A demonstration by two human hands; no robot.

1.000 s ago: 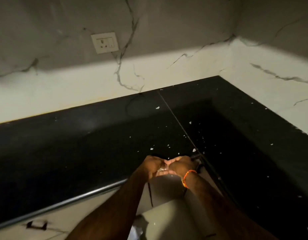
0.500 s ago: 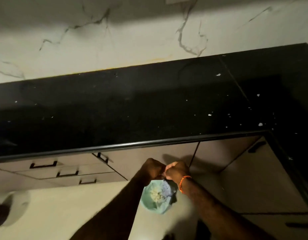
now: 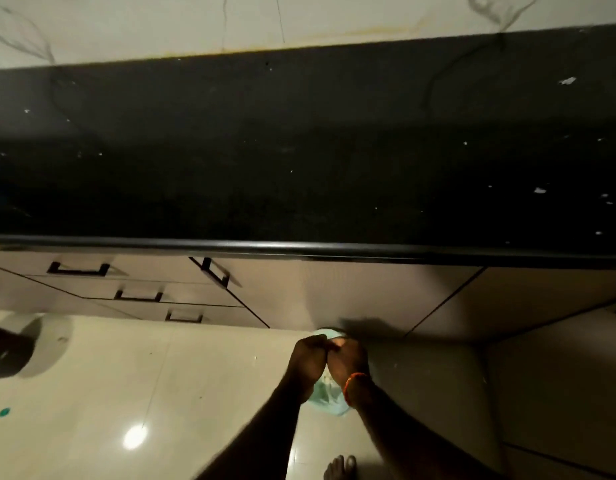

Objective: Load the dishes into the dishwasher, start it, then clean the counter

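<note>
Now we have the black tabletop [image 3: 299, 161] stretching right across the upper half of the head view, dark and glossy, with small white crumbs [image 3: 539, 190] scattered over it, thickest toward the right end. Its rounded front edge [image 3: 299, 244] runs straight across the middle of the picture. Down below that edge, over the floor, we see both hands pressed together. The left hand [image 3: 306, 360] has its fingers curled in tight, knuckles up, and the right hand [image 3: 348, 358] is curled the same way, the two touching at the fingertips. What they have hold of we cannot tell; whatever sits between the fingers is hidden. An orange band [image 3: 352, 388] circles the right wrist. Directly beneath the hands sits a pale green bin [image 3: 325, 398], its rim peeking out above the knuckles and its liner showing between the forearms, with some pale scraps visible inside. It stands on the floor, close to the cabinet fronts. Moving outward, beige cabinet doors [image 3: 334, 292] run under the tabletop, and a stack of drawers with dark bar handles [image 3: 78, 269] is at the left. The glossy tile floor [image 3: 161, 375] catches a bright light spot [image 3: 135, 436] at lower left. Bare toes [image 3: 339, 467] show at the bottom edge. Behind the tabletop rises a veined marble wall [image 3: 161, 26].
</note>
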